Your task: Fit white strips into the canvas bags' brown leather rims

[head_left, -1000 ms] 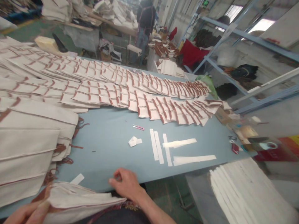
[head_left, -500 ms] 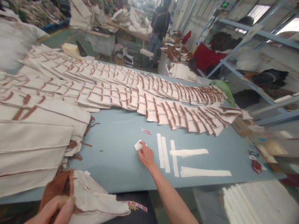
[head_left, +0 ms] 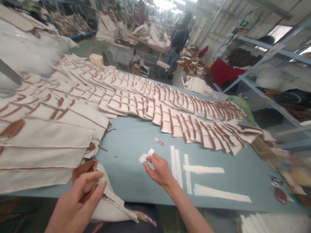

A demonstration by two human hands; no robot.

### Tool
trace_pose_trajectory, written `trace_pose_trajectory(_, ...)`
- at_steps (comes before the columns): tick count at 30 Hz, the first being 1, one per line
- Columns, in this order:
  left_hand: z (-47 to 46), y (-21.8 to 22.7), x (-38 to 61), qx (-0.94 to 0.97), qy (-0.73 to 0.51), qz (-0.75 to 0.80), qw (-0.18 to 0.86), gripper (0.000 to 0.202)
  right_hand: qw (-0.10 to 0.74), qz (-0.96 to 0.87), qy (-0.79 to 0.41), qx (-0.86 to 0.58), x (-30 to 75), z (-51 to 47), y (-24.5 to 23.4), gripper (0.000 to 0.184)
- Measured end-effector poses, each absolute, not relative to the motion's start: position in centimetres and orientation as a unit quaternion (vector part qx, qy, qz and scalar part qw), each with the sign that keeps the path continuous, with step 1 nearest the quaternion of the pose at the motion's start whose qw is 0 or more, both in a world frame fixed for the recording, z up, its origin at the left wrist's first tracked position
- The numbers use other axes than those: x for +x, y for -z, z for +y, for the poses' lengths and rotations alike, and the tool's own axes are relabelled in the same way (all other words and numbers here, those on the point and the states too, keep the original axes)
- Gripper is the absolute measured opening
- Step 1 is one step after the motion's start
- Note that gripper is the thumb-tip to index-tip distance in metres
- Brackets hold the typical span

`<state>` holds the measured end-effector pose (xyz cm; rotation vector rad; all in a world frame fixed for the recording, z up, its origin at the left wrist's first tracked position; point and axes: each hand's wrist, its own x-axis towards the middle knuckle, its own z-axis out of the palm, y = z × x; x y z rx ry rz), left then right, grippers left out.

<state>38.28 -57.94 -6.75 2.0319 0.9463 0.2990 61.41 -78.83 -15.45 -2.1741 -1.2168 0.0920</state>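
Note:
My left hand [head_left: 76, 199] pinches the edge of a cream cloth piece with brown lining [head_left: 108, 205], at the table's front edge near my lap. Above the blue-grey table, my right hand [head_left: 159, 168] has thumb and forefinger closed on a small white slip [head_left: 150, 152]. Beside its fingertips another white part [head_left: 143, 158] shows; whether it is the same slip I cannot tell. Pink thread snips [head_left: 159, 141] lie just beyond that hand. To its right, several white strips [head_left: 177, 166] are spread flat, some crossing.
Overlapping cream cloth pieces with brown edging [head_left: 167, 113] run in rows across the back of the table [head_left: 131, 136]. A larger stack of cream pieces [head_left: 48, 136] covers the left side. Blue shelving [head_left: 264, 94] stands at right. A person [head_left: 178, 38] stands in the background.
My right hand has lifted a white slip from near the tabletop, its fingers more visible. My left hand, with the cloth piece, has come up and rightward in view. The camera view has shifted.

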Motion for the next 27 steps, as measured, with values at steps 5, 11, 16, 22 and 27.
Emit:
trace_pose_trajectory(5, -58.1, 5.1, 41.3, 0.700, -0.035, 0.353, 0.620, 0.065, 0.374, -0.556, 0.051, -0.740, 58.3, -77.6, 6.6, 0.019)
trace_pose_trajectory(11, -58.8, 3.3, 42.4, 0.553, 0.002, 0.290, 0.781, 0.069, 0.432, -0.569, 0.104, -0.692, 55.9, -75.7, 2.4, 0.017)
trace_pose_trajectory(16, -59.8, 1.9, 41.3, 0.608, 0.013, 0.282, 0.742, 0.052, 0.526, -0.504, 0.051, -0.683, 54.9, -75.6, 1.8, 0.028)
trace_pose_trajectory(22, -60.5, 1.3, 39.4, 0.662, 0.030, 0.224, 0.715, 0.040, 0.621, -0.414, -0.037, -0.664, 53.7, -75.4, 0.5, 0.047)
trace_pose_trajectory(27, -61.2, 0.6, 39.8, 0.681, -0.003, 0.278, 0.677, 0.032, 0.634, -0.411, -0.067, -0.652, 53.2, -75.4, 0.3, 0.052)
